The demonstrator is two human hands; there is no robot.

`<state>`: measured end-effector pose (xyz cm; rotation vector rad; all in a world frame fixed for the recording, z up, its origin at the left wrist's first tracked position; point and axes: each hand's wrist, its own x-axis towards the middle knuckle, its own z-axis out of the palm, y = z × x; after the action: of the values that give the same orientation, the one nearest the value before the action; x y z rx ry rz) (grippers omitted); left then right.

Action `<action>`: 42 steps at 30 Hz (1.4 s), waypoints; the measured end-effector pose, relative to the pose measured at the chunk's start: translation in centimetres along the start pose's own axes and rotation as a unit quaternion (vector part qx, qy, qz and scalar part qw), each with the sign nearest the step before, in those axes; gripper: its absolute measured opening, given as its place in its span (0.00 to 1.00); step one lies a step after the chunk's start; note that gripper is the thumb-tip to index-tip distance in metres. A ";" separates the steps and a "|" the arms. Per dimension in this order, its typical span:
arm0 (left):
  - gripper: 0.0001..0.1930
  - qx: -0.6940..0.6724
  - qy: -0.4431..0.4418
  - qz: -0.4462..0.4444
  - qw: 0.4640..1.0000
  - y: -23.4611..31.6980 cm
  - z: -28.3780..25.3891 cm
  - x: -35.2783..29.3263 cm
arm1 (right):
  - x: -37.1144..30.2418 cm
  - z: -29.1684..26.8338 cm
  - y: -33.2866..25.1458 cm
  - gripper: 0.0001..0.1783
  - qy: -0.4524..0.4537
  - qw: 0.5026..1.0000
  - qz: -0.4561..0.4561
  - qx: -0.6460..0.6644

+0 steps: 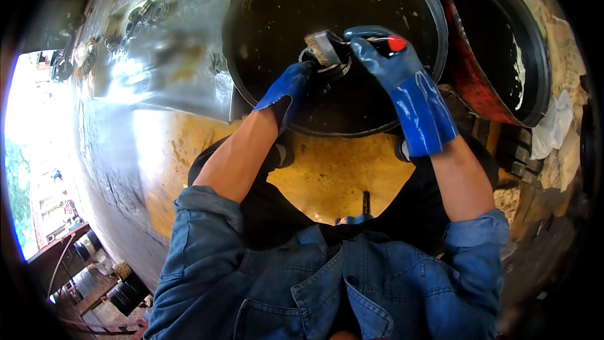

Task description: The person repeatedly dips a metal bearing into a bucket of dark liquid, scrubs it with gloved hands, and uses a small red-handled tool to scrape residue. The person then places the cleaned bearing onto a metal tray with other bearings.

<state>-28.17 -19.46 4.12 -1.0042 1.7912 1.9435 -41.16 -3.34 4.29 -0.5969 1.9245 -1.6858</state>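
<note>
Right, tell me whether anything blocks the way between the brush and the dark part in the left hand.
Nothing visible does. The brush, in the right hand, overlaps the dark part held by the left hand in this view; whether they touch is hard to tell.

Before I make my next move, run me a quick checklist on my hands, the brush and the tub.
1. Brush held in the right hand: ok.
2. Left hand firmly gripping the dark round part: cannot tell, fingers mostly hidden.
3. Part within the black tub's rim, as seen from above: ok.
4. Blue gloves on both hands: ok.
5. Denim sleeves rolled back, clear of the tub: ok.
6. Part clean: cannot tell.
</note>
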 end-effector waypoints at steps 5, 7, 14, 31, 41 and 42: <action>0.18 -0.061 -0.026 -0.024 0.997 -3.5 -2.9 3.0 | 0.4 1.1 1.1 0.11 0.009 0.998 -0.037 -0.052; 0.17 -0.123 -0.026 -0.061 0.990 -2.7 -1.9 3.0 | 0.6 0.4 1.0 0.10 0.027 0.997 -0.033 -0.061; 0.15 -0.180 0.000 -0.072 0.981 -0.7 0.2 1.2 | 0.6 2.2 4.4 0.11 0.036 0.991 -0.109 -0.070; 0.12 -0.225 0.007 -0.052 0.973 -6.6 -1.0 6.8 | -0.4 4.1 2.6 0.09 0.028 0.991 -0.080 -0.102; 0.12 -0.158 0.037 -0.005 0.987 -6.7 -0.7 8.7 | -0.8 3.5 3.1 0.08 0.071 0.989 -0.055 -0.115; 0.12 -0.144 0.045 0.004 0.989 -6.8 -0.9 8.8 | -1.0 3.7 2.5 0.08 0.045 0.994 -0.018 -0.103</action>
<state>-29.71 -21.18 -6.81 -1.1928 1.5879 2.2407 -38.07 -5.23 1.47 -0.6461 2.1812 -1.5720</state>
